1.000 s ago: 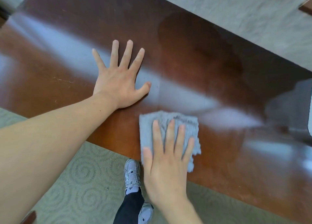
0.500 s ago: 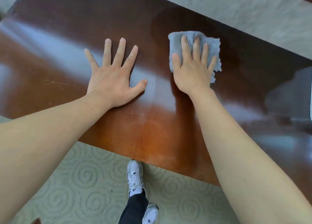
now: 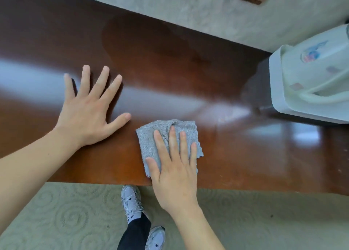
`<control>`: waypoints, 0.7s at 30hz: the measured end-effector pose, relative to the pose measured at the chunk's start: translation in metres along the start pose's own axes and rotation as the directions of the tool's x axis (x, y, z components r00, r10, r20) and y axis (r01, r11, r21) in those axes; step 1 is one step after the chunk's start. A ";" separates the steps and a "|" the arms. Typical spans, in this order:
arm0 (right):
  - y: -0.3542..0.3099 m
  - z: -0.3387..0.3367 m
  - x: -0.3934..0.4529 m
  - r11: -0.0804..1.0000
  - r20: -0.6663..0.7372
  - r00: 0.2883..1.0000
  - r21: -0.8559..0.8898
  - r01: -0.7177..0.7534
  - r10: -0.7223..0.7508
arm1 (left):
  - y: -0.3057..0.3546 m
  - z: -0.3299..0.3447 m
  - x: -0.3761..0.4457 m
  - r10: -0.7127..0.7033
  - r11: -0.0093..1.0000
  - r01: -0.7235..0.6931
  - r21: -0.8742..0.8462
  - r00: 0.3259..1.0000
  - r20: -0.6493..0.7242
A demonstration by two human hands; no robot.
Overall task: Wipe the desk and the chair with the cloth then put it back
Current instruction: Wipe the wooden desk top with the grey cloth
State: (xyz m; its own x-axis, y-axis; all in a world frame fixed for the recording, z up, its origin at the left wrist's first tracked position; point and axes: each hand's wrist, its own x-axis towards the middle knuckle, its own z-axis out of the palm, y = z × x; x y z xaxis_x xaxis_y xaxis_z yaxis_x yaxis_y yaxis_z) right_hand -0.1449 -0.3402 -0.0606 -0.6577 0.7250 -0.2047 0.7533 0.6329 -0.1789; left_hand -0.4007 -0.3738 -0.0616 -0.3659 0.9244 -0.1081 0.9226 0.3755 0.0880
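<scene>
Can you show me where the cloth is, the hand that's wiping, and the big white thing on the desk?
cloth (image 3: 160, 134): head view, on its bare grey top part above the fingers.
right hand (image 3: 175, 172): head view, on the back of the hand.
white container (image 3: 283, 91): head view, on its near left rim.

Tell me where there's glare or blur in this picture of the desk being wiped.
Head view: a pale band of glare crosses the glossy desk from behind the left hand toward the white container; the cloth stays fairly sharp; wide-angle distortion bends the desk edges.
</scene>
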 end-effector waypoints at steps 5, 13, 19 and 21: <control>0.036 -0.005 -0.014 0.959 0.009 0.959 0.031 -0.282 0.282 | 0.062 -0.004 0.030 0.163 0.987 -0.163 0.007 0.986 -0.022; 0.133 -0.035 0.044 0.905 -0.038 0.905 0.058 -0.421 0.423 | 0.076 0.015 0.049 0.090 0.994 -0.091 0.055 0.996 0.020; 0.200 -0.069 0.180 0.951 -0.039 0.950 0.017 -0.309 0.310 | 0.078 0.010 0.048 0.069 0.996 -0.070 0.046 0.997 0.031; 0.211 -0.076 0.206 0.956 0.008 0.957 0.033 -0.291 0.291 | 0.077 0.011 0.047 0.071 0.997 -0.072 0.040 0.997 0.024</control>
State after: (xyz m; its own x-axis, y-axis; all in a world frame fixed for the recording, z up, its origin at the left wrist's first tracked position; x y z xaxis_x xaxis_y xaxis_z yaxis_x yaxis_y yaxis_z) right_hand -0.1212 -0.0369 -0.0670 -0.4102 0.8756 -0.2553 0.9116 0.3852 -0.1436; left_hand -0.3455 -0.3023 -0.0704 -0.2961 0.9469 -0.1254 0.9508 0.3048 0.0561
